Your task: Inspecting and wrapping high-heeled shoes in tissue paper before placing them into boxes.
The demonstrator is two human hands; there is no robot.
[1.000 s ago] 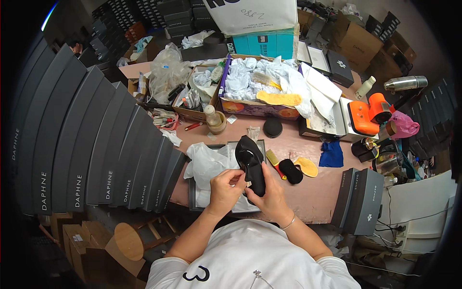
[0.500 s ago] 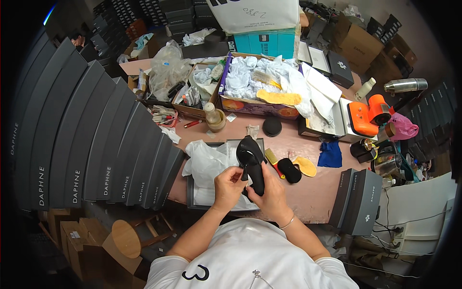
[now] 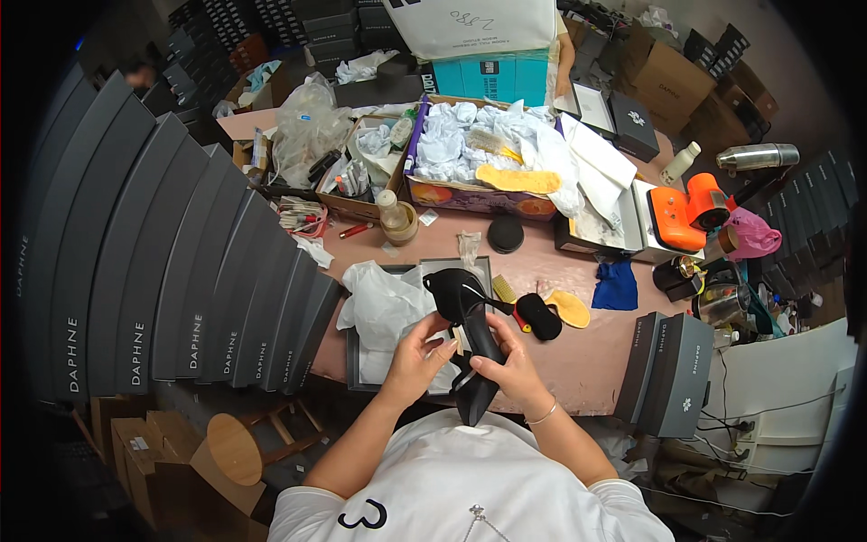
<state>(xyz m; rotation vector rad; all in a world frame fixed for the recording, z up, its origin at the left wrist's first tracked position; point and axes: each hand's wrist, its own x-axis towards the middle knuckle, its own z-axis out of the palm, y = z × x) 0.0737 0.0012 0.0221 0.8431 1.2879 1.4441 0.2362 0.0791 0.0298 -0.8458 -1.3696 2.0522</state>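
Note:
A black high-heeled shoe (image 3: 477, 334) is held between my hands above the front of the table, its pointed toe toward my body and its rounded heel part away from me. My right hand (image 3: 513, 369) is closed round its right side, thumb lying across it. On the other side my left hand (image 3: 417, 363) has its fingers against the shoe, beside a pale patch; the fingertips are partly hidden. Under the hands lies an open grey shoe box (image 3: 355, 366) with white tissue paper (image 3: 384, 303) in it.
Grey shoe boxes (image 3: 172, 262) stand stacked at left, two more (image 3: 677, 379) at right. Beyond the shoe are a brush (image 3: 504, 289), black pad (image 3: 542, 318), yellow sponge (image 3: 571, 309), blue cloth (image 3: 616, 285), bottle (image 3: 391, 212) and paper-filled carton (image 3: 479, 199). Another person's arm (image 3: 565, 63) shows at the back.
The shoe has turned and tilted in my hands, so its pointed toe now shows below them, toward me. My left fingers have spread from a pinch at its side. An arm has appeared at the back.

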